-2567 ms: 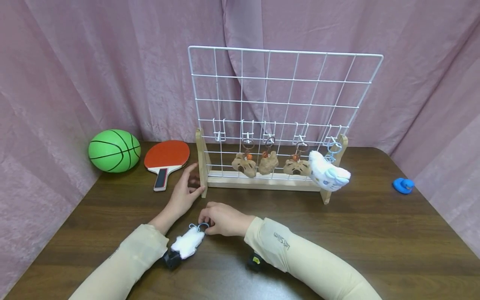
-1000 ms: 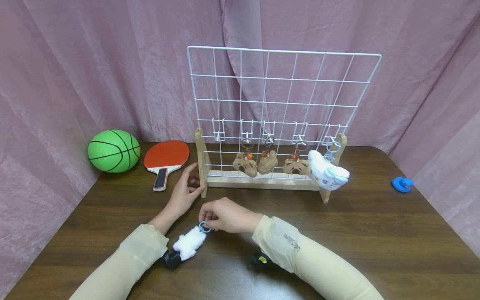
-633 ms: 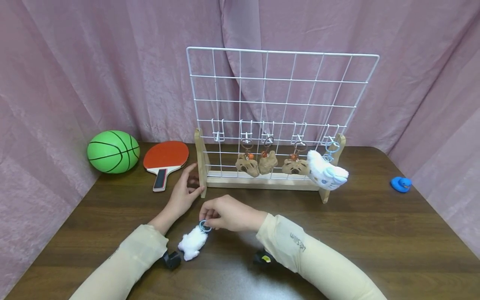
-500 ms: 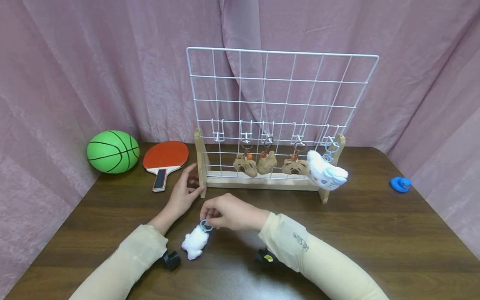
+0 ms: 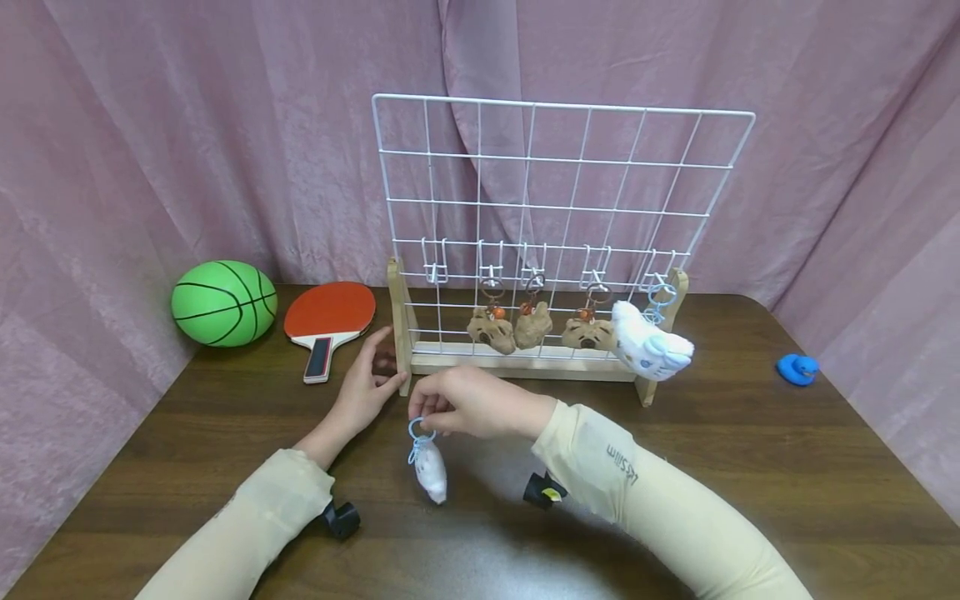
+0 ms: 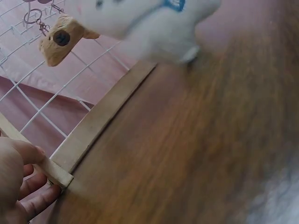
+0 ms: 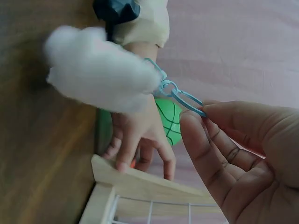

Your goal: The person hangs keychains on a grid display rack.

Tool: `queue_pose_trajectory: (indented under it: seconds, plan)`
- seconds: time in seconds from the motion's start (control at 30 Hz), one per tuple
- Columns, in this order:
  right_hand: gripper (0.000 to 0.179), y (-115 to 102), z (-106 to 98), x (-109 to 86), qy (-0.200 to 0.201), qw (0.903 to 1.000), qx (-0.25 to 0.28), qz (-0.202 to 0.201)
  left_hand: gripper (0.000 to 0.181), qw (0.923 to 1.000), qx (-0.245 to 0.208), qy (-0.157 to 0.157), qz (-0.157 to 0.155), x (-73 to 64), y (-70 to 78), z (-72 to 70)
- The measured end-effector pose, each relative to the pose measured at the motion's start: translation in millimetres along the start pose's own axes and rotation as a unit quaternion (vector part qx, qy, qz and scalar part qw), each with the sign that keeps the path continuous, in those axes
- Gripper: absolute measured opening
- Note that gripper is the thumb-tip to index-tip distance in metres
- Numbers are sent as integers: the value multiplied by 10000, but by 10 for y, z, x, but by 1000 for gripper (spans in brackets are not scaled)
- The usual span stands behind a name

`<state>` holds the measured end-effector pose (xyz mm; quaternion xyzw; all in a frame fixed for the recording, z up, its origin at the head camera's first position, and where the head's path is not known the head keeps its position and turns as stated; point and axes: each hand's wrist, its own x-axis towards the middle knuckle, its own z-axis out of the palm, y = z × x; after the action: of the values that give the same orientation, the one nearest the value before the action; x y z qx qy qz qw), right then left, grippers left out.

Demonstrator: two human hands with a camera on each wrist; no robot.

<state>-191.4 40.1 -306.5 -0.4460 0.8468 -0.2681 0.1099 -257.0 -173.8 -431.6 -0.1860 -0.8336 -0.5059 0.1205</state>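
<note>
My right hand [image 5: 480,403] pinches the light blue ring of a white plush keychain [image 5: 430,473] between thumb and index finger. The plush hangs below the fingers, in front of the rack; the right wrist view shows its fluffy body [image 7: 98,74] and blue clasp. My left hand [image 5: 362,398] grips the left wooden leg [image 6: 57,173] of the white wire grid rack [image 5: 525,367], thumb on one side and fingers on the other. On the rack's hooks hang several brown bear keychains [image 5: 588,335] and one white plush keychain [image 5: 651,342]. The leftmost hook [image 5: 435,271] carries nothing.
To the left lie a green ball [image 5: 225,303] and a red table tennis paddle [image 5: 330,310]. A blue rubber duck [image 5: 797,369] sits near the table's right edge. Pink curtains [image 5: 225,125] surround the brown wooden table [image 5: 750,467].
My right hand has taken the keychain by its ring and lifted it up from the table, rightward toward the rack; the plush now dangles. My left hand stays at the rack's leg.
</note>
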Motion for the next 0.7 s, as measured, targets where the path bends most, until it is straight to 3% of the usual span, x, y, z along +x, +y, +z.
queue_pose_trajectory:
  seconds: [0.47, 0.7]
  plan:
    - [6, -12, -364, 74, 263, 9993, -255, 28, 73, 9998, -31, -65, -174, 4, 1, 10]
    - [6, -17, -552, 115, 488, 9965, -671, 8, 73, 9997, -138, -108, -155, 3, 22, -7]
